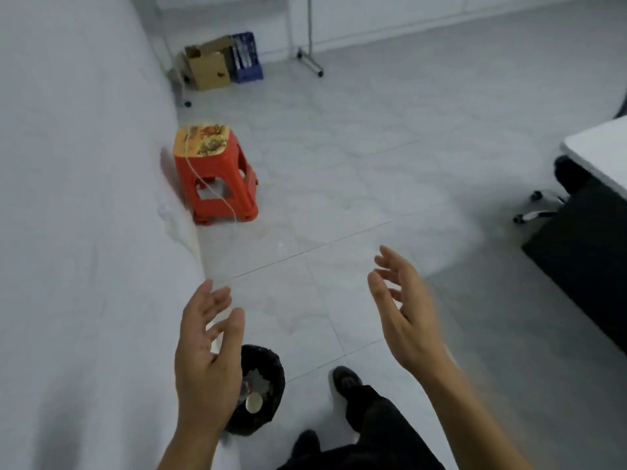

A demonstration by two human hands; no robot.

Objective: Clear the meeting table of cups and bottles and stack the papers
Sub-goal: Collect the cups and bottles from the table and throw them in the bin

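Black bin (276, 388) holding a cup (254, 403), beneath left hand (203, 351); both hands empty, fingers spread; table (597, 154) lies right, nearer right hand (403, 313).

No text can be read; the pattern atop the red stool (212, 167) is too blurred.

The left hand (203, 361) and right hand (409, 320) are bare, forearms too; loose black trousers (376, 430) and dark shoes (344, 378) are worn
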